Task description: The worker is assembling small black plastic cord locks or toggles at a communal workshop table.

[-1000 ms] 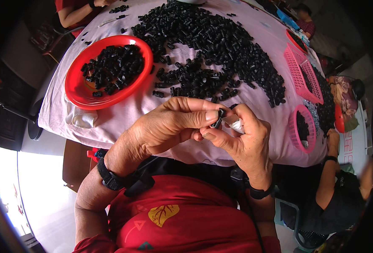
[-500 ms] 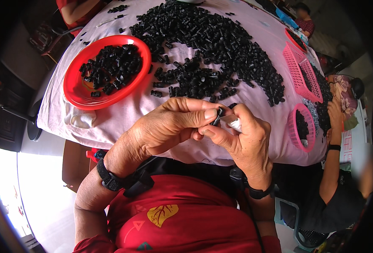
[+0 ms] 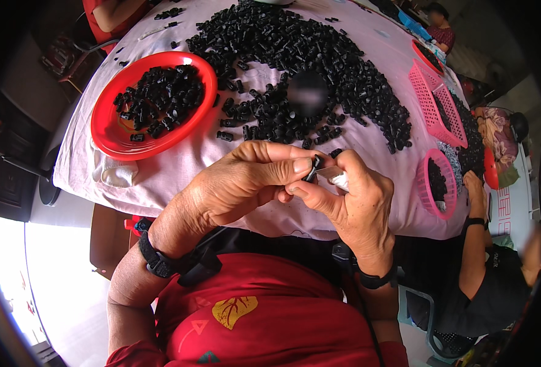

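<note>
My left hand (image 3: 240, 180) pinches a small black plastic part (image 3: 314, 166) between thumb and forefinger, over the near edge of the table. Closed around a thin flat blade (image 3: 328, 172) with white wrapping (image 3: 341, 181) at its grip end, my right hand (image 3: 359, 199) brings the blade's tip against the black part. My right thumb lies close to the part too. Just beyond my hands spreads a large pile of similar black parts (image 3: 264, 37). Fingers cover most of the held part, so its exact shape cannot be made out.
A red plate (image 3: 102, 131) of black parts stands at the left on the pink cloth (image 3: 179, 165). Toward the right are a pink rectangular basket (image 3: 423, 92) and a round pink basket (image 3: 427, 202). Beside them works another person's hand (image 3: 475, 192). A dark blurred patch hides part of the pile.
My hands stay nearly in place, blade still at the black part. The other person's hand at the right has drawn nearer, and a red object shows beside it. A blurred patch now covers some parts.
</note>
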`<state>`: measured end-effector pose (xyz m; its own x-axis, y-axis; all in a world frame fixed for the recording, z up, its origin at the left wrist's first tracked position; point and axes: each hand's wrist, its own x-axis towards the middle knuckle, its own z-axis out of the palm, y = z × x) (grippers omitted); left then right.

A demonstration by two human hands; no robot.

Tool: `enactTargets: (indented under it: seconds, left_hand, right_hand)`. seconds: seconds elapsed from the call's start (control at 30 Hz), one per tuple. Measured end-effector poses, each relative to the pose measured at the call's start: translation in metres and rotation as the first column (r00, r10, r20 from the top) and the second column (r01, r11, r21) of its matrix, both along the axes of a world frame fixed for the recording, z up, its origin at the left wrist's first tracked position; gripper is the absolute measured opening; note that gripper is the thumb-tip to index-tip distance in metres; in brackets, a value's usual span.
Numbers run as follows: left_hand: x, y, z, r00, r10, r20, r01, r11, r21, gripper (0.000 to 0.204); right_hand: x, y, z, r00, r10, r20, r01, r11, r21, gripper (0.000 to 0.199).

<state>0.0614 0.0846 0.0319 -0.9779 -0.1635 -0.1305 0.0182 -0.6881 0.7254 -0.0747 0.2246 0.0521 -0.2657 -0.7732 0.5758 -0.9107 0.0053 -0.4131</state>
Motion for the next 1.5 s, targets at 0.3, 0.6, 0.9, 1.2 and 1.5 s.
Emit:
enactTargets:
  seconds: [0.3,0.6,0.9,1.2,1.5]
  left_hand:
    - [-0.001,0.001,-0.002,1.000,0.004,-0.022,-0.004,1.000,0.016,0.032]
    - [-0.001,0.001,-0.001,0.999,0.012,0.049,-0.012,1.000,-0.003,0.031]
    - [-0.001,0.001,0.005,1.000,-0.009,0.002,0.008,0.996,0.084,0.032]
    - [-0.001,-0.003,0.006,0.999,-0.024,-0.038,0.026,0.999,0.037,0.026]
    - [-0.003,0.001,0.007,0.990,0.086,-0.110,-0.096,0.991,-0.096,0.030]
  right_hand:
    - [0.000,-0.001,0.001,0.998,-0.039,-0.053,0.040,0.999,0.016,0.052]
    - [-0.004,-0.001,-0.006,0.994,-0.008,-0.112,0.015,0.998,0.058,0.052]
    - [0.001,0.005,0.007,0.942,0.090,0.323,-0.067,0.995,-0.080,0.043]
    - [-0.002,0.011,0.012,0.889,0.220,0.401,-0.242,0.970,0.006,0.027]
    - [0.004,0.006,0.006,0.880,0.205,0.428,-0.170,0.978,-0.119,0.021]
